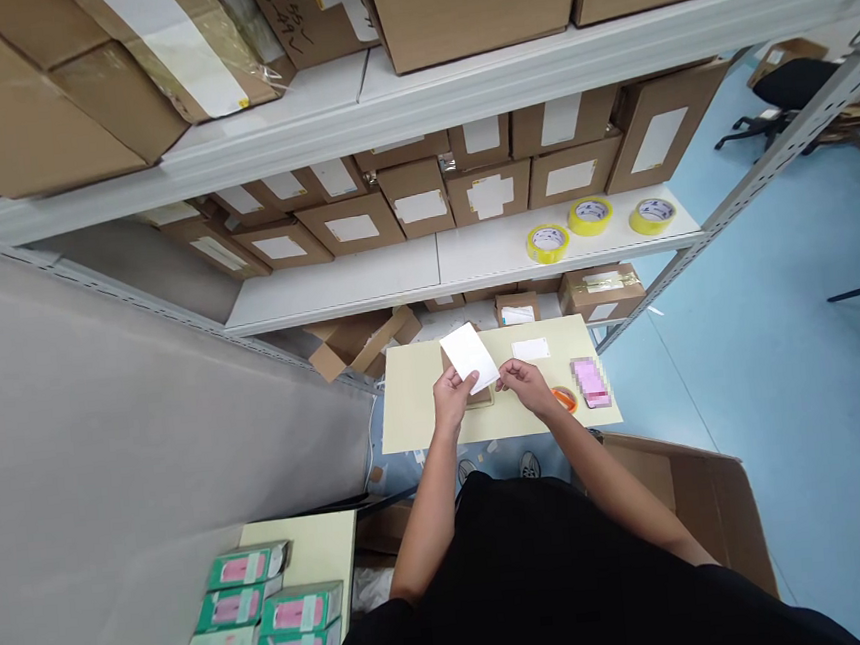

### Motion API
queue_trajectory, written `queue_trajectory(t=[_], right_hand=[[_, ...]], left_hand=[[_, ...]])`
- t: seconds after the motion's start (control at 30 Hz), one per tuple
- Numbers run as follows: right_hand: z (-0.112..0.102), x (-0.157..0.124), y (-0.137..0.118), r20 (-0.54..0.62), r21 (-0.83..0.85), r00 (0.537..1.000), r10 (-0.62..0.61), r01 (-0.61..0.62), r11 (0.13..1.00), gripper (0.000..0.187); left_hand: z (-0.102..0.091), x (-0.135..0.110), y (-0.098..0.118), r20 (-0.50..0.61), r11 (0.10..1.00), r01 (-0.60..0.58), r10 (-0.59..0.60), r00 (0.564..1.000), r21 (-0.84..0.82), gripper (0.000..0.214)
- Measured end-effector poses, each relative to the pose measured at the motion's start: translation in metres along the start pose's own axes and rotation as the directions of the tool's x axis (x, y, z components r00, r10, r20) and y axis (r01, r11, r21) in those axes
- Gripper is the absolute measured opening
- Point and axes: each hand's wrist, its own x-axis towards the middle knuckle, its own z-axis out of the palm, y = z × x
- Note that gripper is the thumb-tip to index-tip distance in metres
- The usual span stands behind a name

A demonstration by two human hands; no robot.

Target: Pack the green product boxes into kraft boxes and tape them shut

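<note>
My left hand (pixel 452 399) is closed on the lower edge of a white label (pixel 469 355), thumb on top, held tilted above the table. My right hand (pixel 524 385) is pinched at the label's lower right corner; the fingertips are small in view. Below the label a brown cardboard box (pixel 480 398) lies on the pale yellow table (pixel 411 404), mostly hidden by the label and my left hand. Another white label (pixel 530 349) lies flat on the table beyond my right hand. Beside my right wrist is an orange tape roll (pixel 564 399).
A pink phone-like object (pixel 591 382), blurred out, lies at the table's right end. Shelves ahead hold cardboard boxes (pixel 490 194) and three yellow tape rolls (pixel 548 243). An open carton (pixel 363 340) stands behind the table's left. Green boxes (pixel 294 611) are stacked at lower left.
</note>
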Motion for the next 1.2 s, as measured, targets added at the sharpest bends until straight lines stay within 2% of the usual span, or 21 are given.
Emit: queue_trajectory(t=[0.27, 0.57, 0.7, 0.93, 1.13, 1.2], right_hand=[[0.0011, -0.0012, -0.0024, -0.031, 0.014, 0.999, 0.031, -0.030, 0.999, 0.028], [0.0039, 0.0006, -0.0041, -0.017, 0.014, 1.000, 0.016, -0.016, 1.000, 0.029], [0.0034, -0.0004, -0.0075, 0.007, 0.008, 1.000, 0.004, -0.004, 1.000, 0.028], [0.0041, 0.0003, -0.0087, -0.018, 0.035, 0.999, 0.029, -0.028, 0.999, 0.024], [0.0036, 0.0033, -0.0080, -0.006, 0.037, 1.000, 0.015, -0.015, 0.999, 0.026], [0.0034, 0.0032, -0.0088, 0.008, 0.035, 1.000, 0.003, -0.003, 0.999, 0.026]], left_hand=[[-0.0034, 0.0005, 0.0020, -0.047, 0.999, -0.047, 0.047, 0.998, 0.005, 0.072], [-0.0022, 0.0002, 0.0070, -0.040, 0.998, -0.062, 0.063, 0.997, 0.019, 0.070], [-0.0016, 0.0003, 0.0078, -0.054, 0.997, -0.071, 0.072, 0.996, 0.016, 0.069], [-0.0024, 0.0003, 0.0099, -0.063, 0.995, -0.096, 0.098, 0.993, 0.039, 0.064], [-0.0033, 0.0049, 0.0050, -0.047, 0.995, -0.086, 0.089, 0.995, 0.057, 0.068], [-0.0037, 0.0057, 0.0040, -0.059, 0.991, -0.069, 0.076, 0.995, 0.114, 0.073]])
